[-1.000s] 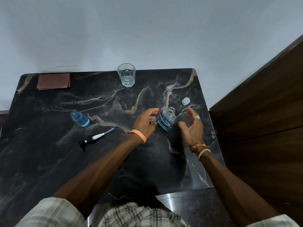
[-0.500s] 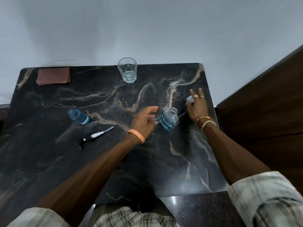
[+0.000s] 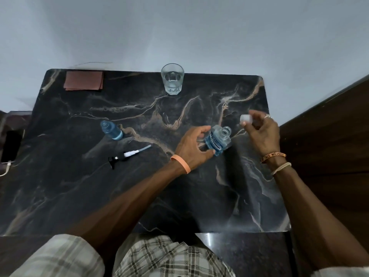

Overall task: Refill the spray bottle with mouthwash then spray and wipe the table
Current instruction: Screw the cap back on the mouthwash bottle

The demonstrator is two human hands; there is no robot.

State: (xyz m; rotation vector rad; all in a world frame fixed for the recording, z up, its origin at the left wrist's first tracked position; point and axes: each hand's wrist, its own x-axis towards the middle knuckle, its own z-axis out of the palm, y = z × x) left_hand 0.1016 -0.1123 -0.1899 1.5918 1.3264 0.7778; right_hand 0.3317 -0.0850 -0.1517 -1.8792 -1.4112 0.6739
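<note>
The left hand grips the mouthwash low on its body, thumb on the near side and fingers curled round the far side. The bottle stands on the table with its neck bare. At 2 o'clock from that neck, just beside it and lifted off the table, the right hand pinches the cap between thumb and fingertips, the other fingers loosely fanned.

The spray bottle stands well apart at 9 o'clock from the mouthwash, open-topped, with blue liquid inside. How full it is I can't quite tell at this size. Its spray head lies flat on the table at 8 o'clock, dip tube pointing right. A glass sits at 11 o'clock by the far edge, and a folded cloth lies in the far left corner at 10 o'clock.

Since the spray bottle already shows blue, the pour is probably done and the step in hand is closing up the mouthwash. Next the cap must be centred over the neck and twisted on while the left hand keeps the bottle from turning. After that the spray head goes back on its bottle, tube first.
</note>
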